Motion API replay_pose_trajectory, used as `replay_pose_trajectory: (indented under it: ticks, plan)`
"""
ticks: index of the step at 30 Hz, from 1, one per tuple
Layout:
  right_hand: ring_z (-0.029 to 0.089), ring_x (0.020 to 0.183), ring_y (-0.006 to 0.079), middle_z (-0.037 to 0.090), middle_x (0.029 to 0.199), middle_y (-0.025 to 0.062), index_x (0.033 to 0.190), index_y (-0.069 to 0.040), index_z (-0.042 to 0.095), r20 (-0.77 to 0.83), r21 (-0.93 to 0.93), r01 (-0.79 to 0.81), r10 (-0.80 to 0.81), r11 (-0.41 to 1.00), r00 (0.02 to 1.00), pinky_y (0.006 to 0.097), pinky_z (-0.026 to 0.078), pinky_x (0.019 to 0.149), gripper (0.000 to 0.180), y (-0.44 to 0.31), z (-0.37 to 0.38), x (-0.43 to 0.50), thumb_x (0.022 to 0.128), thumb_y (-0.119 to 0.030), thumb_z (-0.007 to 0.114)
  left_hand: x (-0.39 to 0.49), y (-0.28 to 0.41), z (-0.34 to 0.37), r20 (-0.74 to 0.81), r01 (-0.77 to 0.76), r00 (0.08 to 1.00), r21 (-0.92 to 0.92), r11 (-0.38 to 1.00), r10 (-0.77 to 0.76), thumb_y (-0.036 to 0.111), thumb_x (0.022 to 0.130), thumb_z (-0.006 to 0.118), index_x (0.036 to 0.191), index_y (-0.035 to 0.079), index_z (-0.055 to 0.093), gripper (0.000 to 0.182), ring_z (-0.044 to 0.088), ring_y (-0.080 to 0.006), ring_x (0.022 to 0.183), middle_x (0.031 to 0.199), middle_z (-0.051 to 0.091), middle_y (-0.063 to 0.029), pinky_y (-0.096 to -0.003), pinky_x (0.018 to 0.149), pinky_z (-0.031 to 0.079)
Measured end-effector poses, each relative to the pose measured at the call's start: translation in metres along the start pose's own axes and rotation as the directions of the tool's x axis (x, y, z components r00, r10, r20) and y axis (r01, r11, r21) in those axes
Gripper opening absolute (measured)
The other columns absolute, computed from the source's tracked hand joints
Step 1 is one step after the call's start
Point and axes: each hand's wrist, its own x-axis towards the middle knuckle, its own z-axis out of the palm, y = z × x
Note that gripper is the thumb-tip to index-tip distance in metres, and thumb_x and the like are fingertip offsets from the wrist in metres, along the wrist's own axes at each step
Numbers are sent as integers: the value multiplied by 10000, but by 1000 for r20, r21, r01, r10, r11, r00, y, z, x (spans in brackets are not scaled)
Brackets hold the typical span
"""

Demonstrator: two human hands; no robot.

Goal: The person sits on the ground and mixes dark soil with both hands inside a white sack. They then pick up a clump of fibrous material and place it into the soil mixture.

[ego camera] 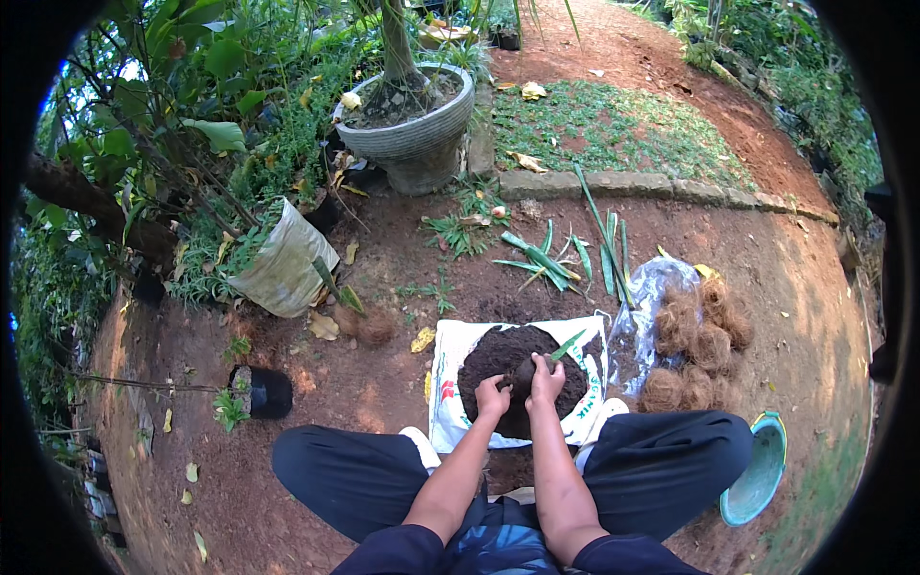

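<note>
My right hand (546, 383) is closed around a dark clump of soil (524, 372). A green leaf cutting (568, 345) sticks out past its fingers to the upper right. Just left of the clump is my left hand (493, 397), its fingers bent; whether they pinch anything is too small to tell. Both hands are over a mound of dark soil (496, 350) heaped on a white woven sack (449, 345) that bears printed writing. The sack lies flat on the ground between my bent legs.
Right of the sack are a clear plastic bag (647, 284) and several brown fibre balls (710, 345). Cut green leaves (543, 259) lie beyond it. A teal basin (755, 471) leans near my right knee. To the left are a black pot (271, 393) and a tilted pale grow bag (287, 262).
</note>
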Motion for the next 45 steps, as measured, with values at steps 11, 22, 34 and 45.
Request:
replay_pose_trajectory:
  ticks: [11,22,34,45]
  plan:
    - [641,923,231,664,983,112,1068,-18,611,-21,-406,227,-257,885,966,363,498,837,417,0,1,-17,730,-188,785,-2,31,21,-29,185,961,-670,718,-275,192,1011,543,1259,-32,571,336,622,-196,988,1153,643,-108,-334,876,501]
    - [657,835,298,676,925,164,972,4,626,44,-492,290,-309,821,950,408,511,771,492,-2,-1,-19,676,-321,847,-11,43,10,138,238,970,-696,678,-198,291,1063,418,1187,-56,610,416,606,-176,999,1100,656,-127,-340,873,486]
    - [682,848,302,702,948,167,971,-24,664,26,-492,328,-363,806,931,405,523,774,421,7,0,-13,685,-288,824,-5,42,11,125,194,981,-730,655,-151,312,1033,476,1131,-18,672,396,646,-202,969,1050,702,-146,-357,861,485]
    - [667,914,320,691,1009,204,1057,19,669,13,-480,201,-222,854,975,414,511,839,519,18,0,-6,693,-327,797,-6,47,0,267,285,957,-780,557,-116,281,1064,418,1191,-30,631,398,605,-174,1034,1117,663,-115,-316,918,463]
